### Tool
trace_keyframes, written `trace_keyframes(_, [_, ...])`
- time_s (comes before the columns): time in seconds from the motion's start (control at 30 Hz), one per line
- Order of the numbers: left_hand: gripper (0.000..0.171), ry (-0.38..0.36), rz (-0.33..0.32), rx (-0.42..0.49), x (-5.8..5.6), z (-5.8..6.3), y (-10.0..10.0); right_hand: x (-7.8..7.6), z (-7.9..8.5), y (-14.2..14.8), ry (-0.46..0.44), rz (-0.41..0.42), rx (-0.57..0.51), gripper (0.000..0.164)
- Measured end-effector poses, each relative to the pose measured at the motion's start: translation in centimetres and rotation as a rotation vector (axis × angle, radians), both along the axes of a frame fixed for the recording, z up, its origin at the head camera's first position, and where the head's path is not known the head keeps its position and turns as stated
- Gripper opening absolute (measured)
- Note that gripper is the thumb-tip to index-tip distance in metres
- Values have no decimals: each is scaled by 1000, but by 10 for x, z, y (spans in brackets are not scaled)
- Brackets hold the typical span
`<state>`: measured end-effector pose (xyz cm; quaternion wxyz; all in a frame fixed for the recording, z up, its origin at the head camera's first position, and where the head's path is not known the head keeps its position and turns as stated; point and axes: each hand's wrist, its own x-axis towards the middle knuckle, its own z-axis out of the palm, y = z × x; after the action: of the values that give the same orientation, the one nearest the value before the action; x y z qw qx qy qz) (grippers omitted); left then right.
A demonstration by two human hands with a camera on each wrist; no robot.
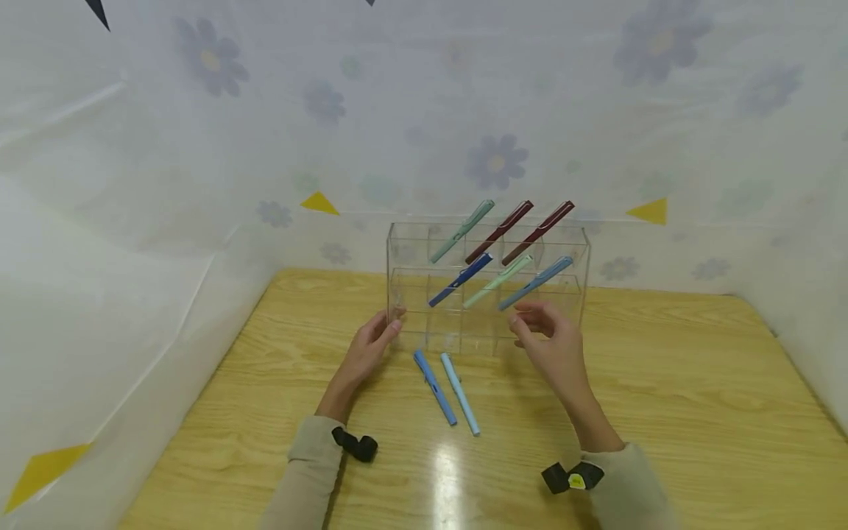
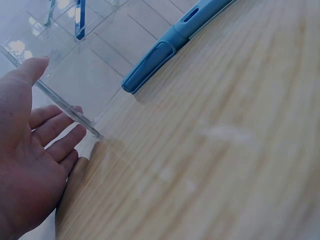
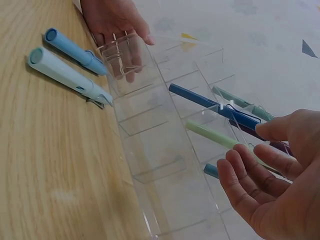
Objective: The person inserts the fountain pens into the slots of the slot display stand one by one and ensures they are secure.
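Observation:
A clear acrylic pen rack point(image 1: 442, 330) with stepped tiers stands on the wooden table. My left hand point(image 1: 369, 347) holds its left side, thumb at the front edge and fingers round the side panel. Slanting in the top tier are a sage green pen point(image 1: 462, 232) and two dark red pens point(image 1: 500, 232). The middle tier bears a dark blue pen point(image 1: 460, 280), a pale green pen point(image 1: 498, 282) and a slate blue pen point(image 1: 536, 283). Close to the slate blue pen's lower end is my right hand point(image 1: 551, 344), fingers loosely bent with nothing between them.
In front of the rack, a blue pen point(image 1: 435, 388) and a light blue pen point(image 1: 460, 394) lie side by side on the table point(image 1: 669, 383). A flowered sheet point(image 1: 411, 96) hangs behind, with yellow triangles point(image 1: 648, 211) on it.

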<state>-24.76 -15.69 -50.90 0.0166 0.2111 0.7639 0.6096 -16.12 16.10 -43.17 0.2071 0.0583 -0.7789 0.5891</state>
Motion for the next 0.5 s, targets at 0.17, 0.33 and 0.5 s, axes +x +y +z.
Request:
trace_keyframes(0.17, [48,-1,-8,1,1,0,-1,2,-12,-14,-29,45,3,22])
trace_keyframes(0.33, [47,-4,-11,17,0,-1,0,4,-24,-29,-66,86,32,23])
trace_keyframes(0.5, [46,3,-14,23,-2,-1,0,4,-35,-43,-129,110,83,24])
